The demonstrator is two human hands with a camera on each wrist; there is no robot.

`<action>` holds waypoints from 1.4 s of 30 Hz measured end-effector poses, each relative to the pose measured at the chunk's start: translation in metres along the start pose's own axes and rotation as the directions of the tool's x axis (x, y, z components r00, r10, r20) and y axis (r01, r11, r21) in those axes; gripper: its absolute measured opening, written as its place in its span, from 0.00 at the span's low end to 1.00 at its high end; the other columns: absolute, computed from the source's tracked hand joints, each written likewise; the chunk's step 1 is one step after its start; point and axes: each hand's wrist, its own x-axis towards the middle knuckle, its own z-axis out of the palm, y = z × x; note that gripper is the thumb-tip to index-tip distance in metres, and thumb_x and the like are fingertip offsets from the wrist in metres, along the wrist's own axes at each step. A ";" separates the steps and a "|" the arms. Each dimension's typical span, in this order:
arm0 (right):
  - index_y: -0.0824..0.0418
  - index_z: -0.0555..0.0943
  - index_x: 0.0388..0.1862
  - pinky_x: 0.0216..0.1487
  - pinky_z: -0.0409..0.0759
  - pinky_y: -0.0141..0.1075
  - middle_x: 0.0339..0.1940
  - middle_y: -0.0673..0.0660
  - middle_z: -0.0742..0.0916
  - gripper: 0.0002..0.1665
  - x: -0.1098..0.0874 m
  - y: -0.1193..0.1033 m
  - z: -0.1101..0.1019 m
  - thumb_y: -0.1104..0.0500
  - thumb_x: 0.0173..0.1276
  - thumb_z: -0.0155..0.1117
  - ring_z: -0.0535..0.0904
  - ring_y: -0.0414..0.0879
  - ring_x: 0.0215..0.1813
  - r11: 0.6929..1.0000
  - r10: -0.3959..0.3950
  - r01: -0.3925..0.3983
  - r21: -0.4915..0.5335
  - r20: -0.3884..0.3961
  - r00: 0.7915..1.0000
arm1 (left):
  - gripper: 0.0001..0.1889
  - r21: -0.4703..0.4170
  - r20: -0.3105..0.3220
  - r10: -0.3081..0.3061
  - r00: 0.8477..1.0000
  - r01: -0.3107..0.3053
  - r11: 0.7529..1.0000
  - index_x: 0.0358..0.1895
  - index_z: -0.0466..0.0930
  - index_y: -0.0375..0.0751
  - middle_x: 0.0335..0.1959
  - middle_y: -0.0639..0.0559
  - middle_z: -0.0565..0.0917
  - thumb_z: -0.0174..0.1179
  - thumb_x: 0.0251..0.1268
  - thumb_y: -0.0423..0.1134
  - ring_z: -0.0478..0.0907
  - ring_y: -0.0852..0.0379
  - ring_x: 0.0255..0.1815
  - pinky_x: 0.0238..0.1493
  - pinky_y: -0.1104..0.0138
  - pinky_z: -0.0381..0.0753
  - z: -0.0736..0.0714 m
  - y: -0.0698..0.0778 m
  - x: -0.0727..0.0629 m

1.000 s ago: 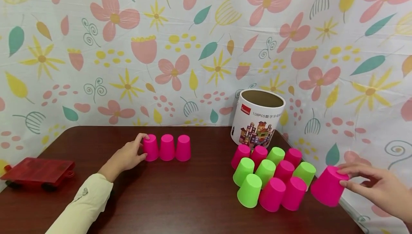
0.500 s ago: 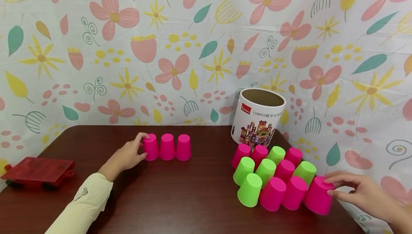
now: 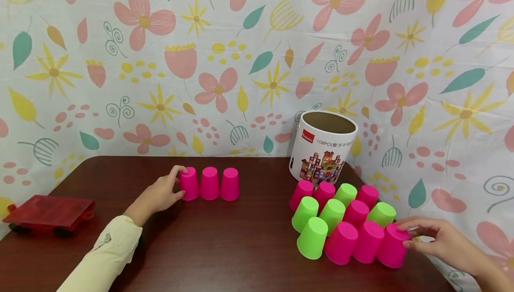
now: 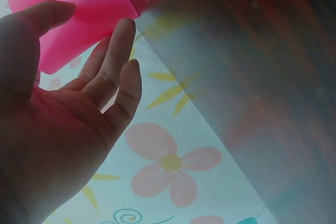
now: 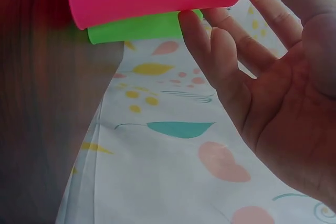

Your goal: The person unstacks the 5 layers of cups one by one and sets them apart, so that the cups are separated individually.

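Three upside-down pink cups stand in a row at the left middle of the table [image 3: 225,247]. My left hand [image 3: 158,196] holds the leftmost pink cup [image 3: 190,186] between thumb and fingers; the left wrist view shows the thumb [image 4: 52,14] against its side. At the right, my right hand [image 3: 447,243] pinches another upside-down pink cup [image 3: 391,249] near its base, at the right end of the front row of a cluster. That cluster mixes pink and green cups, all upside down. In the right wrist view a green cup [image 5: 136,29] shows behind the held pink cup.
A white tub [image 3: 321,149] with a printed block picture stands open behind the cluster. On the far left sits a red toy cart [image 3: 50,211] with black wheels. A flower-patterned cloth [image 3: 225,136] hangs behind the table and along its right side.
My right hand has moved left and down with its pink cup, bringing it beside the front row of the cluster. My left hand and its three cups have stayed put.
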 end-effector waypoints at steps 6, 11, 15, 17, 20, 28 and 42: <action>0.65 0.83 0.51 0.32 0.84 0.36 0.48 0.37 0.86 0.19 -0.002 0.005 -0.002 0.76 0.61 0.66 0.84 0.37 0.41 0.997 0.048 -0.051 0.065 0.044 0.998 | 0.32 -0.001 0.009 -0.009 1.000 0.009 1.000 0.62 0.54 0.46 0.48 0.33 0.82 0.66 0.63 0.32 0.81 0.43 0.42 0.32 0.57 0.76 -0.001 0.000 0.000; 0.65 0.81 0.54 0.32 0.84 0.37 0.47 0.34 0.84 0.19 -0.002 0.006 -0.002 0.73 0.63 0.66 0.84 0.40 0.39 0.989 0.113 -0.121 0.090 0.083 0.990 | 0.32 0.005 0.006 -0.008 1.000 0.008 1.000 0.62 0.54 0.46 0.48 0.33 0.82 0.66 0.63 0.33 0.81 0.42 0.43 0.33 0.56 0.77 -0.002 0.001 0.000; 0.66 0.79 0.56 0.34 0.84 0.35 0.49 0.35 0.84 0.22 -0.003 0.006 -0.003 0.74 0.62 0.66 0.83 0.37 0.42 0.992 0.090 -0.097 0.084 0.084 0.992 | 0.32 0.003 0.005 0.000 1.000 0.000 1.000 0.62 0.54 0.46 0.47 0.33 0.82 0.66 0.63 0.32 0.82 0.40 0.44 0.35 0.54 0.78 -0.002 0.000 0.000; 0.64 0.78 0.57 0.34 0.83 0.34 0.50 0.33 0.83 0.25 -0.005 0.003 -0.004 0.74 0.61 0.67 0.83 0.34 0.43 0.994 0.090 -0.093 0.059 0.051 0.995 | 0.32 0.001 0.004 -0.003 1.000 0.003 1.000 0.62 0.54 0.46 0.47 0.34 0.82 0.66 0.63 0.33 0.82 0.40 0.45 0.35 0.54 0.79 -0.002 0.000 0.001; 0.60 0.78 0.59 0.33 0.83 0.34 0.52 0.28 0.80 0.27 -0.004 -0.005 -0.005 0.73 0.61 0.68 0.81 0.29 0.45 0.992 0.129 -0.129 0.020 -0.026 0.991 | 0.32 0.001 0.005 0.001 1.000 -0.001 1.000 0.62 0.54 0.46 0.47 0.34 0.82 0.66 0.63 0.33 0.81 0.40 0.45 0.35 0.55 0.78 -0.003 0.000 0.001; 0.65 0.78 0.59 0.36 0.77 0.21 0.54 0.30 0.77 0.31 0.023 -0.041 0.006 0.71 0.55 0.75 0.72 0.20 0.50 0.990 0.042 -0.081 -0.112 -0.315 0.948 | 0.31 0.005 -0.006 0.008 1.000 -0.008 1.000 0.62 0.55 0.46 0.48 0.33 0.82 0.65 0.63 0.33 0.81 0.39 0.46 0.35 0.53 0.78 -0.004 0.000 0.001; 0.57 0.74 0.66 0.37 0.83 0.32 0.57 0.50 0.79 0.36 0.085 -0.106 0.050 0.63 0.58 0.77 0.74 0.24 0.50 0.994 -0.010 -0.016 -0.109 -0.234 0.972 | 0.31 -0.005 -0.006 0.032 0.999 -0.032 0.999 0.61 0.55 0.45 0.46 0.35 0.83 0.65 0.63 0.32 0.82 0.40 0.46 0.34 0.54 0.79 0.000 -0.002 -0.001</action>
